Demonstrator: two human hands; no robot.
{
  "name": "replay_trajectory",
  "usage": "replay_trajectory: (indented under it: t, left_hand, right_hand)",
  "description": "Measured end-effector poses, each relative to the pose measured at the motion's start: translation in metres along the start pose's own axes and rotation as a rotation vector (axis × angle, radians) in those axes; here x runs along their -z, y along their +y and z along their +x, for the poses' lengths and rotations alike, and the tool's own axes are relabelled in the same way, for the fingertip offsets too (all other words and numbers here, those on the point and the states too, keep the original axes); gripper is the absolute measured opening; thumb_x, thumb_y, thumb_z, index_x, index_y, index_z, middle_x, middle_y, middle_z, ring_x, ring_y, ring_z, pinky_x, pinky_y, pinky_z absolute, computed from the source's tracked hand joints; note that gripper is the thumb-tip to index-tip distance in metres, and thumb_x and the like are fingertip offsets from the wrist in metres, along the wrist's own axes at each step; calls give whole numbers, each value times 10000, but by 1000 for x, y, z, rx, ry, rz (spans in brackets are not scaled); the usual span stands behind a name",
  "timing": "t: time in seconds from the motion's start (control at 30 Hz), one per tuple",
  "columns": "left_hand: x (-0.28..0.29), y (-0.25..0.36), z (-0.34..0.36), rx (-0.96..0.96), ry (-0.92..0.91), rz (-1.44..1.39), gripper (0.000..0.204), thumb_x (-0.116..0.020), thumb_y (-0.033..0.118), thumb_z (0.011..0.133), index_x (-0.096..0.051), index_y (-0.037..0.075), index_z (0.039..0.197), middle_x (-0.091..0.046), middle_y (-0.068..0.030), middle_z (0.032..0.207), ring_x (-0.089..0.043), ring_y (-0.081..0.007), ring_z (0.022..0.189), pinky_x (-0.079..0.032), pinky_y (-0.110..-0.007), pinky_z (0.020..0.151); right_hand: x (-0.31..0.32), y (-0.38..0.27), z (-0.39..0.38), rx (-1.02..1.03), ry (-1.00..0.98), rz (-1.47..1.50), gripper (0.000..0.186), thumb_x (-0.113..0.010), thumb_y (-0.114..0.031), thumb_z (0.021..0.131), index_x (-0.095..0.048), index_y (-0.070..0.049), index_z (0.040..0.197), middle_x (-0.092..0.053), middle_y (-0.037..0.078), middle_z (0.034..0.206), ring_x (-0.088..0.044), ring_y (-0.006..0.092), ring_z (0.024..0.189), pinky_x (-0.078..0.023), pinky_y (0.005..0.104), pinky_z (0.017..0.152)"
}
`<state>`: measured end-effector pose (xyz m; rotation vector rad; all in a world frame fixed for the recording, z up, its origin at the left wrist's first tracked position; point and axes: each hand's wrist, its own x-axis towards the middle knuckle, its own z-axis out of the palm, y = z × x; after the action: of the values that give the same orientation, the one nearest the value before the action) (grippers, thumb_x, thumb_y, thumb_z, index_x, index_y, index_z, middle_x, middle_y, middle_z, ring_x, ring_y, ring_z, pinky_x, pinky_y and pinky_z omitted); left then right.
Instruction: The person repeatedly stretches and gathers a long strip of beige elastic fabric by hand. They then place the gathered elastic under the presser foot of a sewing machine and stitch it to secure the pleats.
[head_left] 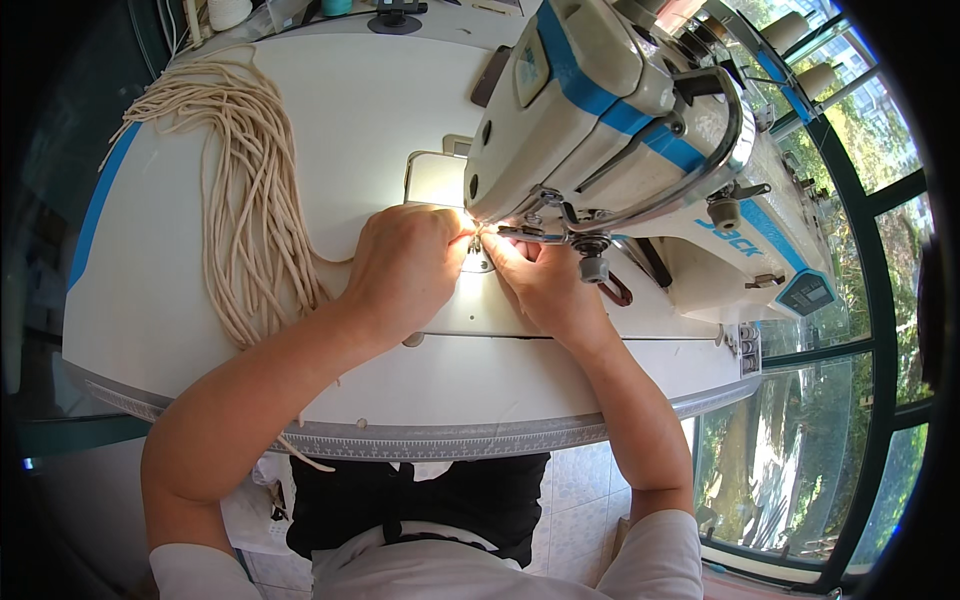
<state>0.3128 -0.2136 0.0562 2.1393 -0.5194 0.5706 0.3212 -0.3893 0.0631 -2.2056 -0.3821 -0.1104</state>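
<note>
Under the lit needle area of a white and blue sewing machine (640, 130), my two hands meet with fingertips close together. My left hand (408, 265) is closed in a pinch just left of the presser foot (477, 243). A single cream cord (333, 261) runs from the big bundle of cords (250, 180) to this hand. My right hand (550, 285) pinches from the other side, its thumb and forefinger by the needle. Whatever lies between the right fingertips is too small and bright to make out. Beneath the hands is the metal needle plate (480, 263).
The bundle drapes over the left of the white table (340, 110), with some cord ends hanging past the front edge, which carries a ruler strip (470, 437). At the back stand a white thread cone (228, 12) and a small black stand (395, 20). Windows (790, 450) line the right.
</note>
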Motion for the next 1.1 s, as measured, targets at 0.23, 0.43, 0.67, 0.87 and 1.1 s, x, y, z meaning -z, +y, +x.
replay_trajectory:
  t: [0.23, 0.43, 0.67, 0.87, 1.1]
  left_hand:
    - [0, 1, 1, -1, 9, 4, 110, -672, 44, 782, -611, -19, 717, -567, -145, 598, -569, -302, 560, -432, -387, 545]
    - [0, 0, 0, 2, 2, 28, 112, -666, 41, 778, -604, -17, 705, -578, -149, 607, -579, -307, 571, -440, -391, 548]
    - [0, 1, 1, -5, 5, 45, 121, -667, 40, 772, -596, -18, 693, -589, -148, 616, -582, -306, 572, -444, -389, 551]
    - [-2, 0, 0, -8, 23, 29, 121, -667, 33, 768, -593, -17, 685, -593, -147, 616, -590, -301, 575, -449, -385, 552]
    - [-1, 0, 0, -1, 18, 20, 128, -664, 28, 765, -584, -19, 677, -602, -147, 627, -592, -300, 575, -453, -386, 555]
  right_hand:
    - [0, -3, -1, -51, -57, 14, 268, -628, -105, 912, -485, -25, 699, -338, -81, 598, -267, 33, 547, -237, 265, 461]
    - [0, -6, -2, -60, -37, 32, 193, -640, -101, 899, -558, -17, 746, -385, -88, 597, -297, 23, 543, -250, 252, 462]
    - [1, -9, -1, -35, -38, 10, 156, -647, -100, 892, -593, -9, 778, -417, -93, 589, -316, 16, 530, -252, 247, 454]
    - [1, -6, -1, -55, -45, 24, 160, -649, -102, 891, -597, -8, 771, -419, -92, 581, -315, 16, 525, -248, 247, 449]
    - [0, -7, -1, -29, -21, -16, 164, -656, -97, 886, -602, -1, 765, -425, -88, 583, -314, 19, 524, -250, 255, 448]
